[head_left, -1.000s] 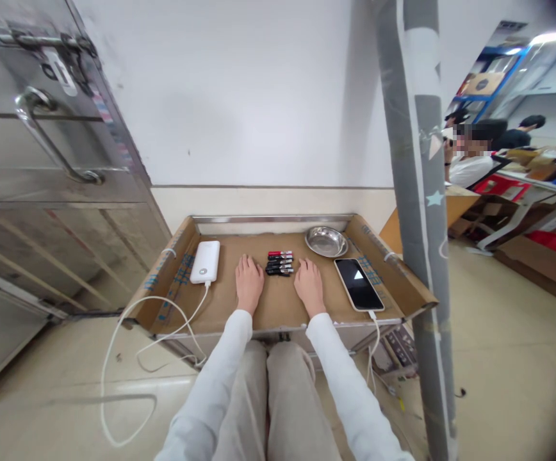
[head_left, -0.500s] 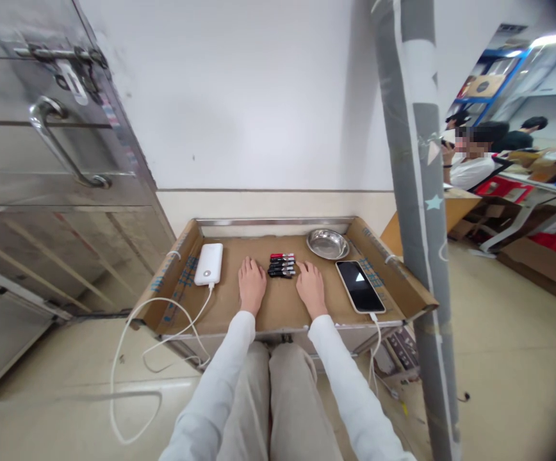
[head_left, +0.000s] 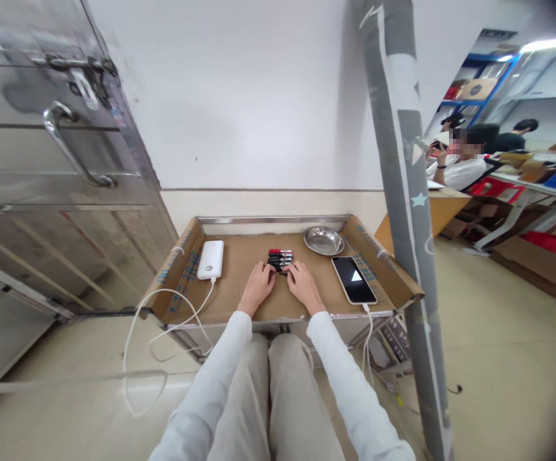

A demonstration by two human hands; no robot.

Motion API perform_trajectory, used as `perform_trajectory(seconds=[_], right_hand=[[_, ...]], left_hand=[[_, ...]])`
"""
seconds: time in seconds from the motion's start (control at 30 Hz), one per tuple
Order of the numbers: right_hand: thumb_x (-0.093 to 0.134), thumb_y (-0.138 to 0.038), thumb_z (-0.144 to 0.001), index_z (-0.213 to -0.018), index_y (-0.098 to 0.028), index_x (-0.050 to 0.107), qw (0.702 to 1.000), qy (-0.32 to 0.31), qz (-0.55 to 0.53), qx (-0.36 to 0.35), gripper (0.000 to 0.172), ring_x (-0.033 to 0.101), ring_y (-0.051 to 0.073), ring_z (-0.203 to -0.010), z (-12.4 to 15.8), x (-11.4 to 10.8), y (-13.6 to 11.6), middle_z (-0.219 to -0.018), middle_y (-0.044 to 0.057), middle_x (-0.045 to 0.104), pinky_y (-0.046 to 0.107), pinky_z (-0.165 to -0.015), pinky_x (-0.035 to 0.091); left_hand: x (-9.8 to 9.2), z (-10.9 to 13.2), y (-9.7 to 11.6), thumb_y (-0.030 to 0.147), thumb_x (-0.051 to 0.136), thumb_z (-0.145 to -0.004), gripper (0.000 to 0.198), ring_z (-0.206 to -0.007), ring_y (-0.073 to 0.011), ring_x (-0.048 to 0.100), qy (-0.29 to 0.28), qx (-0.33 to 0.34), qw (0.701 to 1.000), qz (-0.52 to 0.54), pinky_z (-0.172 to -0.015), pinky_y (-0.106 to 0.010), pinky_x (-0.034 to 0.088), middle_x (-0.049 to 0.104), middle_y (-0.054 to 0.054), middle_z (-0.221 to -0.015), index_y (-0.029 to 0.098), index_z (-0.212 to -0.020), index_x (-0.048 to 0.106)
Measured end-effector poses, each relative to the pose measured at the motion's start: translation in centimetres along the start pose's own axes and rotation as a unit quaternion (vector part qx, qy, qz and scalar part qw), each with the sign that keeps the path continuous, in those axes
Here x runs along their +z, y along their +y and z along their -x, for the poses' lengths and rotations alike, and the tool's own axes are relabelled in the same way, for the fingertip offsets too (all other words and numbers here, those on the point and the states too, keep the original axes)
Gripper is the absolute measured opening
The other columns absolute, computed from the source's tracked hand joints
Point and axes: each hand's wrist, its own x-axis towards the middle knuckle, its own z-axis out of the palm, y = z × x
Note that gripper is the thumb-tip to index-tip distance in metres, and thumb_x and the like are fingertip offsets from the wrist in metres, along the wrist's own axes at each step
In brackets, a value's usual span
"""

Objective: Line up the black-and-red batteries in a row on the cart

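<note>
Pens [head_left: 280,257], red ones and black ones, lie side by side in a short row near the middle of the table [head_left: 232,285], which is lined with brown cardboard whose flaps stand up along both sides. The row sits just beyond the fingertips of both hands. The left hand [head_left: 257,286] rests palm down on the cardboard and angles in from the left, its fingers bent toward the nearest pen of the row. The right hand [head_left: 302,286] mirrors it from the right, also palm down, its fingertips meeting the same near end of the row. The tips of both hands touch or almost touch the closest black pen, but it is too small to tell whether either hand pinches it or only lies against it. The farther pens, the red ones at the back, lie free of both hands. To the left of the left hand, well apart from the pens, lies a white power bank [head_left: 210,259] with a white cable [head_left: 182,317] running off the front edge of the table. Behind and to the right of the pens stands a shallow metal bowl [head_left: 325,241]. A phone [head_left: 353,279] lies flat just right of the right hand, screen up.
</note>
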Motion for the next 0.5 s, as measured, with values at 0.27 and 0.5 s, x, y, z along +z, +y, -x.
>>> perform_trajectory(seconds=[0.27, 0.5], right_hand=[[0.047, -0.021, -0.088, -0.089, -0.02, 0.059, 1.0, -0.013, 0.003, -0.011, 0.012, 0.049, 0.021, -0.088, 0.1, 0.4, 0.3, -0.092, 0.006, 0.058, 0.034, -0.083, 0.039], [0.038, -0.021, -0.093, -0.095, -0.019, 0.06, 0.999, 0.037, 0.018, -0.01, 0.022, 0.051, 0.022, -0.089, -1.0, 0.5, 0.2, -0.095, 0.008, 0.059, 0.034, -0.084, 0.041]], left_hand=[[0.3, -0.2, -0.4, 0.023, 0.049, -0.088, 0.007, -0.087, -0.0193, 0.053, -0.012, 0.005, 1.0, 0.019, -0.082, -0.035, 0.045, 0.054, -0.005, -0.09, 0.019, -0.09, 0.055], [0.5, -2.0, -0.7, 0.023, 0.041, -0.093, 0.013, -0.09, -0.0195, 0.053, 0.064, 0.012, 0.998, 0.017, -0.084, -0.034, 0.045, 0.055, -0.006, -0.092, 0.018, -0.096, 0.052]])
